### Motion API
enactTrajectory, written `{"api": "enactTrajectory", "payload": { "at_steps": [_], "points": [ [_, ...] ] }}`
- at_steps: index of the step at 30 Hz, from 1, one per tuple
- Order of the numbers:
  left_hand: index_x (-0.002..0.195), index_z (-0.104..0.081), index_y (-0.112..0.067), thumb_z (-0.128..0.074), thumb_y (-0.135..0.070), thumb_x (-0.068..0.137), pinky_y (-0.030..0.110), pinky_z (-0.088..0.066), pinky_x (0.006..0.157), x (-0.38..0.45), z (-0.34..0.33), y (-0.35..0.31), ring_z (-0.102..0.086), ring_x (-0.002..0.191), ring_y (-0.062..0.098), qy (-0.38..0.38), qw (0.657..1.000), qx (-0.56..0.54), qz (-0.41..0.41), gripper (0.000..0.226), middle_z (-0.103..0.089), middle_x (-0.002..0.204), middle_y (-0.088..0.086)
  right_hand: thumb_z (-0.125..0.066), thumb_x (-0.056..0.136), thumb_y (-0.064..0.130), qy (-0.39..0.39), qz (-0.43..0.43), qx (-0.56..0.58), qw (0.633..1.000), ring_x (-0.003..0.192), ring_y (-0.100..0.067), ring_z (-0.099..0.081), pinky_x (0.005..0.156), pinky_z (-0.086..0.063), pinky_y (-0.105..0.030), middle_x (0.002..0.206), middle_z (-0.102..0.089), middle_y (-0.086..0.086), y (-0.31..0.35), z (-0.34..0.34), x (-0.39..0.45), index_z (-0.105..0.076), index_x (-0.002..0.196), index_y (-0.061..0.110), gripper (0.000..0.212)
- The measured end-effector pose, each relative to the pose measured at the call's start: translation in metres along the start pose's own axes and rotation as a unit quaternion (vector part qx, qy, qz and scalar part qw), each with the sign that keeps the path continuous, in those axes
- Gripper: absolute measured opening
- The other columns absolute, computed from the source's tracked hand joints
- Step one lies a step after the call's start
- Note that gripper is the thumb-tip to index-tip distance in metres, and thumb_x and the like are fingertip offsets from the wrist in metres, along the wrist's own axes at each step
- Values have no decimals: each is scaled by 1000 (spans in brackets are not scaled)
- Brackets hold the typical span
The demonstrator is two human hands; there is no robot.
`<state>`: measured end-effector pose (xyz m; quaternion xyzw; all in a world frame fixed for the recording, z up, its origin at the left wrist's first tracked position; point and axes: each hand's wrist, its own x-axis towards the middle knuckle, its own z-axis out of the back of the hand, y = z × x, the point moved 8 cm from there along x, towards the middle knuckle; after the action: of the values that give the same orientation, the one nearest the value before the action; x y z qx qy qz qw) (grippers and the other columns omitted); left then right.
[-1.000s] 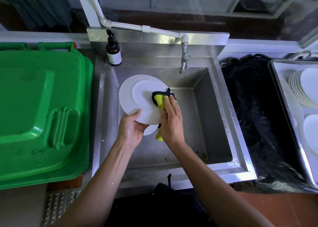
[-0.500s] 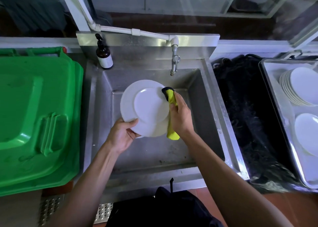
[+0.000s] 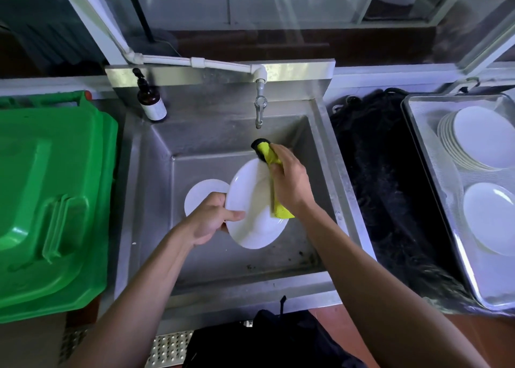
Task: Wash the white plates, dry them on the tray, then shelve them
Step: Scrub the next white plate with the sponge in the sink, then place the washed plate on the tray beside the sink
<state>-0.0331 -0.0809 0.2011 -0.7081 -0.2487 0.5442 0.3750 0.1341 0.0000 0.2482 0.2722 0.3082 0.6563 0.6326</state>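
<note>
Gripping the left rim of a white plate (image 3: pixel 255 214), the left hand (image 3: pixel 207 222) has its thumb laid across the upper face and its fingers curled underneath, holding the plate tilted above the basin of the steel sink (image 3: pixel 324 144). Closed around a yellow cloth with a black edge (image 3: pixel 269 158), the right hand (image 3: pixel 289 181) presses the cloth against the plate's right side; one end of the cloth sticks out past the fingers toward the tap (image 3: pixel 259 108), and the other end hangs down over the plate near the wrist. A second white plate (image 3: pixel 200 193) lies flat on the sink floor, just left of the held one and partly covered by it and by the left hand. No water is visibly running from the tap.

On the sink's back left corner stands a brown pump bottle with a white label (image 3: pixel 150 100). Left of the sink sits a green plastic bin lid (image 3: pixel 50 200). Right of the sink lies a heap of black material (image 3: pixel 381 186), and beyond it a metal tray (image 3: pixel 434 172) holds a stack of white plates (image 3: pixel 473 139) at the far end and a single white plate (image 3: pixel 490 217) nearer the person.
</note>
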Motion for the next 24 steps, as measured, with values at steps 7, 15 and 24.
{"api": "enactTrajectory", "payload": {
  "at_steps": [7, 15, 24],
  "points": [
    [105, -72, -9, -64, 0, 94, 25, -55, 63, 16, -40, -11, -74, 88, 17, -15, 997, 78, 12, 17, -79, 97, 2, -51, 98, 11, -11, 87, -6, 996, 135, -26, -49, 103, -44, -54, 147, -54, 0, 2, 13, -12, -58, 139, 21, 43],
    [99, -74, -13, -67, -19, 84, 47, -47, 67, 47, -106, -44, -68, 81, 34, -31, 980, 192, 28, 18, -76, 96, 10, -46, 98, 15, -90, 70, 46, 992, 124, -23, -57, 98, -49, -47, 140, -60, 2, -36, 92, -20, -59, 136, 16, 40],
    [72, -43, -18, -53, -22, 99, 33, -29, 54, 71, -201, -129, -48, 66, 26, -123, 834, 535, -64, 29, -53, 73, 4, -49, 93, -1, -187, -23, 95, 977, 114, -1, -53, 89, -30, 3, 134, -61, 12, -118, 212, -44, -60, 136, 23, 50]
  ]
}}
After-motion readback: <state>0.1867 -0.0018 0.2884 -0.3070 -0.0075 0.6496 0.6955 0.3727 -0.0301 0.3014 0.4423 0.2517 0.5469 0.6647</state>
